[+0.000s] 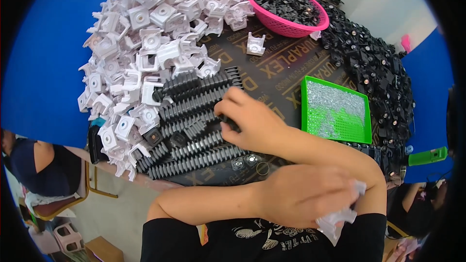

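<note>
On the dark table (pixel 286 63), I count one pink basket (pixel 291 30), filled with black parts, one green tray (pixel 304 116) with many silvery bits, one lone white piece (pixel 256 46), and two small round-centred parts (pixel 238 164) near the front edge. White heap (pixel 160 17) and black heap (pixel 383 77) are too many for counting. The right hand (pixel 250 121), its fingers bent, pinches one dark part (pixel 232 124) above ribbed black rows (pixel 199 153) and hides some of them. The left hand (pixel 308 196), blurred, is closed around at least one white plastic part (pixel 335 221), before the right forearm.
</note>
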`<state>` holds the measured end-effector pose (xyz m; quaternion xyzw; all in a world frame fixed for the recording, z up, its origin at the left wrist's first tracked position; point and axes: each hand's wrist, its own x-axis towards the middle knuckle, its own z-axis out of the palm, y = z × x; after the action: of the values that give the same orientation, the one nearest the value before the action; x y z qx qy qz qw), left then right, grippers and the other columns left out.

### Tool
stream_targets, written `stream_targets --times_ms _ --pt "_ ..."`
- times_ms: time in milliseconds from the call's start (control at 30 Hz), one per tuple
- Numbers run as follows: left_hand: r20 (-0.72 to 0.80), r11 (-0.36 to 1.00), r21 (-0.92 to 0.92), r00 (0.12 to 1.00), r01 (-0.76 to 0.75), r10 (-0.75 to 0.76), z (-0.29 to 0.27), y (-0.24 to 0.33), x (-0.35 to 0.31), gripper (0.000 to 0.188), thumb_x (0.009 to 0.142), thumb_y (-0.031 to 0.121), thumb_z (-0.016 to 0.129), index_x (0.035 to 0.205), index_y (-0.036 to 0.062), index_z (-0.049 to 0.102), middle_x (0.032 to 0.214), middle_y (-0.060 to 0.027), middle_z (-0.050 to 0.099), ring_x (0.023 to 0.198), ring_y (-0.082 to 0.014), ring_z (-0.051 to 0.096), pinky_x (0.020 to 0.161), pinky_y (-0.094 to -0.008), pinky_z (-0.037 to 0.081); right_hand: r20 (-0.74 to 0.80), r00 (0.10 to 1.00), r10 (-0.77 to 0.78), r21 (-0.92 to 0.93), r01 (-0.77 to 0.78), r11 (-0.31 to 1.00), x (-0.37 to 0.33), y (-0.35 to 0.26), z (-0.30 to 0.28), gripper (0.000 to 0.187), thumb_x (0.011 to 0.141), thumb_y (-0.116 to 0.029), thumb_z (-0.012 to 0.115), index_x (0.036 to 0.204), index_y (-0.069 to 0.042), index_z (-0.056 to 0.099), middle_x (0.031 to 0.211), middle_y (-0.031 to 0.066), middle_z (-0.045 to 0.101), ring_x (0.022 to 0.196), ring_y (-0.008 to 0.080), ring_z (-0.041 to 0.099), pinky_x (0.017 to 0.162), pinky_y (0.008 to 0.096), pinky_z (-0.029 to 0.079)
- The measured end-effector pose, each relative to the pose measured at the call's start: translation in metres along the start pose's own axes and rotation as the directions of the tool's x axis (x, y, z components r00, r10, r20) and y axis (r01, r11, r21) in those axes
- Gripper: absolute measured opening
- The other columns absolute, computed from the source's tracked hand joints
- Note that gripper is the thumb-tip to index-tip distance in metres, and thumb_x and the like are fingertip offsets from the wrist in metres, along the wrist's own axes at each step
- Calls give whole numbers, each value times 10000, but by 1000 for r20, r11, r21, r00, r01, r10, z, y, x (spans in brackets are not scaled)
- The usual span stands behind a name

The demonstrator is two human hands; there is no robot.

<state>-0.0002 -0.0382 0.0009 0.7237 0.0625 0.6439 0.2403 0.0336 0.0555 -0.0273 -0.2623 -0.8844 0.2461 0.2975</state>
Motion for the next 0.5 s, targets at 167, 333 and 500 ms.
stream_targets --times_ms 167,333,500 --pt "-241 907 152 905 393 -351 -25 -11 3 827 688 79 859 1319 -11 332 1226 -164 460 1116 -236 546 922 -363 481 -186 943 275 397 -183 899 -37 16 -81 437 750 48 694 1164 -65 614 998 67 529 824 136 595 708 263 523" --pt "-342 780 -222 702 586 -624 -27 -25 13 763 784 -134 683 1422 7 289 1366 -126 394 1214 -209 482 1007 -340 453 -451 841 299 490 -46 870 -91 9 -115 469 766 137 661 1217 33 589 1179 96 534 1007 167 618 848 279 532" --pt "-135 716 -111 703 690 -698 -18 -42 0 716 765 -132 689 1396 10 384 1331 -93 378 1239 -213 487 1005 -337 477 -446 861 244 521 28 853 -107 1 -112 503 760 141 677 1239 23 585 1201 115 507 1047 176 597 878 293 538"
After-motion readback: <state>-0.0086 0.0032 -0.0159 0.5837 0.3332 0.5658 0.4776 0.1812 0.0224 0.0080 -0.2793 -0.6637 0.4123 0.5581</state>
